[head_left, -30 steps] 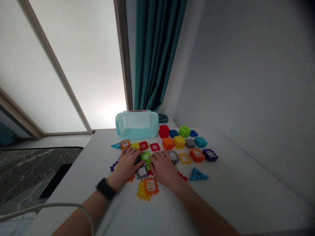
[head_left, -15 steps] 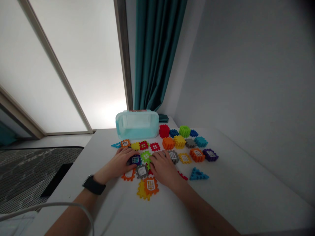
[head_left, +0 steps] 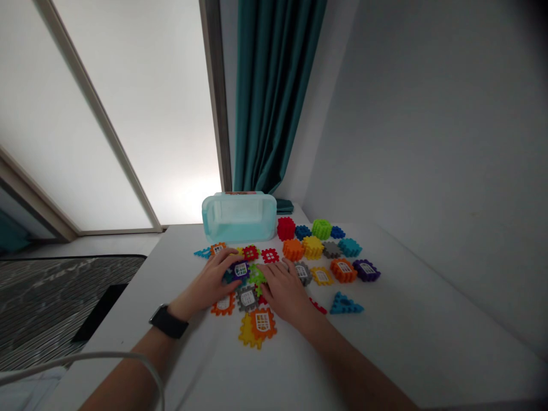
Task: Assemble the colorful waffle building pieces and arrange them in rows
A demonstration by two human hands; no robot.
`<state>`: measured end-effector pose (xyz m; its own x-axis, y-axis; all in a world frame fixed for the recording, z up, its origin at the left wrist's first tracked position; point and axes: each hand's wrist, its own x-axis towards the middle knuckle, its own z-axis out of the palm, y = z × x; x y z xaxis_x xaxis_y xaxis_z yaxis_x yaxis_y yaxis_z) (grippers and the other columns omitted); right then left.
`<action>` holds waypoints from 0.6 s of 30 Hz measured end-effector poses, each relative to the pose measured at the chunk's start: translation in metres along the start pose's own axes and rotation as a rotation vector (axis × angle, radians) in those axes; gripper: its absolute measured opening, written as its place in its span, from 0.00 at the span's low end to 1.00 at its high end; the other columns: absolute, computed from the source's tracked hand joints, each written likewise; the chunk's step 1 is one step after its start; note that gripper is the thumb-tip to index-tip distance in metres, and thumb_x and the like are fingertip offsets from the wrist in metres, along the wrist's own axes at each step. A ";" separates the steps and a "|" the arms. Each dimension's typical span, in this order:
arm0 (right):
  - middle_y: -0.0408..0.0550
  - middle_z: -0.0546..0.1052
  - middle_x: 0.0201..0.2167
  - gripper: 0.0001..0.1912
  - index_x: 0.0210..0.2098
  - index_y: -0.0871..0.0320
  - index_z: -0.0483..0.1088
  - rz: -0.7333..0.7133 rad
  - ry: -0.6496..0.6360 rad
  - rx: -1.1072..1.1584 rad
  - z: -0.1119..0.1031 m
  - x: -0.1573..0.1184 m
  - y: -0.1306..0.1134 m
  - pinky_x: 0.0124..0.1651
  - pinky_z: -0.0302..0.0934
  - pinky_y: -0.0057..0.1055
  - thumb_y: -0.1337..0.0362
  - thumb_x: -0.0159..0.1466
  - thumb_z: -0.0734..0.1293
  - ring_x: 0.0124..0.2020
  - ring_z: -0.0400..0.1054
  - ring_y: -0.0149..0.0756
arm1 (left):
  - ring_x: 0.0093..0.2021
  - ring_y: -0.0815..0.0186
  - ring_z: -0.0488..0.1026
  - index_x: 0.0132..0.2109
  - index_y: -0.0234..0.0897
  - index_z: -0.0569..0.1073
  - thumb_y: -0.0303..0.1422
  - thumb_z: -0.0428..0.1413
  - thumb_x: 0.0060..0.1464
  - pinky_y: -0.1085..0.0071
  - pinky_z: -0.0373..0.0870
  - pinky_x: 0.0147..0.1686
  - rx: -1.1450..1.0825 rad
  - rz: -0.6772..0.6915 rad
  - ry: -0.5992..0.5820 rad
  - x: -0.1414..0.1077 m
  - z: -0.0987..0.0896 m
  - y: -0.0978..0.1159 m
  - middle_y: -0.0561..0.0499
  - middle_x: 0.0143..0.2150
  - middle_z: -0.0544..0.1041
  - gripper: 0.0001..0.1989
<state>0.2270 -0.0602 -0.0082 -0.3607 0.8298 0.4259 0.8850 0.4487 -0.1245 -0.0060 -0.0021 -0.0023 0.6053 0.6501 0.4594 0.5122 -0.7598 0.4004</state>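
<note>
My left hand curves around a purple window tile, gripping it between thumb and fingers. A teal-blue piece shows beneath that tile. Just to the right, a lime-green notched tile touches or nearly touches the purple one. Thumb and forefinger of my right hand are closed on the green tile's right side; the other fingers lie over the pieces there. Below sit a grey window tile, an orange tile and another orange window tile overlapping a yellow tile.
A translucent teal bin lies on its side at the back of the white table. Stacked notched tiles, such as orange and yellow, stand at right. A blue triangle lies nearer. A white cable crosses the lower left.
My left hand has shifted slightly right and up with the purple tile, uncovering the teal-blue piece. The green tile has moved slightly right; my right hand has barely moved.
</note>
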 end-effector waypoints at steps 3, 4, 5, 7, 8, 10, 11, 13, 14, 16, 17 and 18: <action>0.55 0.77 0.49 0.22 0.58 0.57 0.64 0.003 0.097 0.083 -0.003 0.003 0.000 0.62 0.57 0.51 0.71 0.65 0.65 0.51 0.70 0.47 | 0.62 0.52 0.65 0.60 0.43 0.65 0.29 0.60 0.58 0.50 0.66 0.61 -0.014 0.042 0.095 0.000 0.007 0.008 0.41 0.61 0.65 0.25; 0.55 0.77 0.51 0.23 0.58 0.57 0.64 -0.012 0.121 0.117 -0.004 0.003 0.000 0.61 0.58 0.50 0.71 0.65 0.65 0.53 0.69 0.47 | 0.62 0.52 0.65 0.61 0.43 0.64 0.29 0.59 0.59 0.50 0.67 0.61 -0.019 0.057 0.131 0.000 0.009 0.011 0.41 0.60 0.65 0.24; 0.55 0.75 0.53 0.23 0.59 0.57 0.63 -0.036 0.138 0.150 -0.005 0.004 0.000 0.61 0.60 0.50 0.71 0.64 0.65 0.54 0.68 0.47 | 0.62 0.52 0.65 0.61 0.43 0.63 0.29 0.58 0.60 0.50 0.68 0.60 -0.022 0.074 0.169 0.000 0.011 0.014 0.40 0.60 0.65 0.24; 0.56 0.72 0.58 0.24 0.59 0.57 0.63 -0.091 0.165 0.201 -0.007 0.004 0.000 0.61 0.61 0.49 0.72 0.64 0.65 0.58 0.66 0.47 | 0.61 0.53 0.66 0.62 0.42 0.61 0.28 0.57 0.61 0.50 0.68 0.60 -0.017 0.106 0.241 0.001 0.014 0.019 0.40 0.59 0.65 0.24; 0.56 0.71 0.60 0.24 0.59 0.56 0.63 -0.112 0.177 0.217 -0.008 0.004 0.000 0.61 0.61 0.49 0.71 0.64 0.64 0.60 0.65 0.48 | 0.61 0.53 0.66 0.62 0.42 0.61 0.28 0.57 0.62 0.50 0.69 0.60 -0.009 0.121 0.269 0.001 0.015 0.021 0.40 0.59 0.65 0.24; 0.56 0.69 0.62 0.22 0.59 0.55 0.64 -0.131 0.199 0.231 -0.008 0.003 0.001 0.61 0.62 0.51 0.71 0.65 0.64 0.61 0.63 0.48 | 0.61 0.54 0.66 0.62 0.42 0.61 0.27 0.57 0.62 0.50 0.69 0.59 0.011 0.151 0.313 0.002 0.016 0.024 0.40 0.59 0.66 0.23; 0.56 0.69 0.62 0.21 0.58 0.55 0.64 -0.132 0.207 0.233 -0.008 0.003 0.001 0.61 0.62 0.51 0.70 0.66 0.64 0.61 0.63 0.48 | 0.61 0.54 0.67 0.61 0.42 0.62 0.27 0.57 0.61 0.50 0.70 0.59 0.019 0.164 0.328 0.002 0.016 0.025 0.40 0.59 0.66 0.23; 0.56 0.69 0.61 0.20 0.57 0.54 0.65 -0.134 0.215 0.230 -0.008 0.003 0.002 0.61 0.62 0.52 0.70 0.66 0.64 0.61 0.64 0.48 | 0.60 0.54 0.67 0.60 0.42 0.63 0.26 0.58 0.61 0.52 0.70 0.59 0.025 0.182 0.349 0.002 0.017 0.027 0.41 0.58 0.67 0.23; 0.56 0.70 0.61 0.19 0.56 0.54 0.66 -0.136 0.219 0.224 -0.008 0.003 0.003 0.61 0.62 0.52 0.70 0.67 0.64 0.60 0.64 0.48 | 0.60 0.55 0.67 0.59 0.42 0.64 0.26 0.59 0.60 0.52 0.71 0.58 0.022 0.187 0.356 0.002 0.017 0.027 0.41 0.58 0.68 0.22; 0.56 0.71 0.59 0.17 0.55 0.55 0.67 -0.145 0.230 0.210 -0.008 0.003 0.005 0.60 0.63 0.52 0.71 0.67 0.64 0.59 0.65 0.48 | 0.59 0.55 0.68 0.59 0.42 0.65 0.26 0.59 0.60 0.53 0.72 0.58 0.010 0.193 0.362 0.002 0.016 0.029 0.41 0.57 0.68 0.22; 0.56 0.72 0.58 0.16 0.54 0.55 0.67 -0.150 0.237 0.204 -0.009 0.003 0.005 0.59 0.64 0.52 0.71 0.67 0.64 0.59 0.66 0.48 | 0.59 0.56 0.68 0.59 0.42 0.65 0.26 0.59 0.60 0.54 0.72 0.57 0.003 0.196 0.363 0.002 0.016 0.029 0.41 0.57 0.69 0.22; 0.56 0.72 0.57 0.16 0.54 0.54 0.67 -0.155 0.243 0.200 -0.009 0.004 0.006 0.59 0.64 0.52 0.71 0.67 0.64 0.58 0.66 0.48 | 0.58 0.56 0.69 0.59 0.43 0.65 0.26 0.59 0.60 0.54 0.72 0.57 -0.004 0.199 0.363 0.002 0.016 0.030 0.42 0.57 0.69 0.22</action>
<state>0.2333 -0.0575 0.0003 -0.3840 0.6545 0.6513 0.7413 0.6390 -0.2051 0.0203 -0.0236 -0.0023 0.4381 0.4510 0.7776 0.4038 -0.8716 0.2780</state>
